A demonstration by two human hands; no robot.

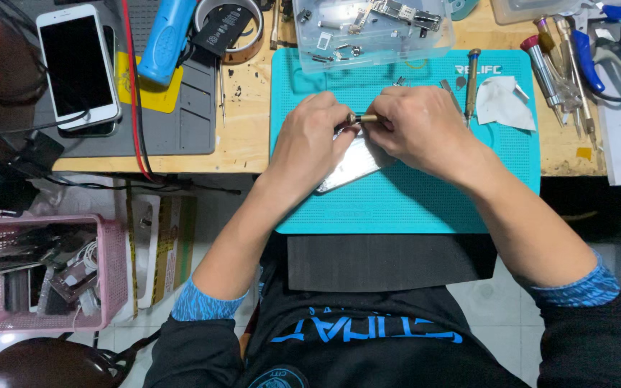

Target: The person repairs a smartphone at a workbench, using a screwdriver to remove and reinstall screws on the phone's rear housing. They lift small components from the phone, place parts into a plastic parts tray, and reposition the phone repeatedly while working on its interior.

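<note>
- One big teal mat lies under both hands on the wooden bench.
- One silver phone shell rests on the mat, just under the left hand. It looks thin, stiff and smooth, so it may slip or bend; holding it by the long edges seems best.
- The left hand is curled down, fingers closed onto the shell's top end.
- The right hand is closed around one small screwdriver; its tip points toward the left hand's fingers.
- One clear tray of tiny parts sits beyond the hands.
- One white phone lies far off past the left hand.
- About four spare screwdrivers lie out past the right hand.
</note>
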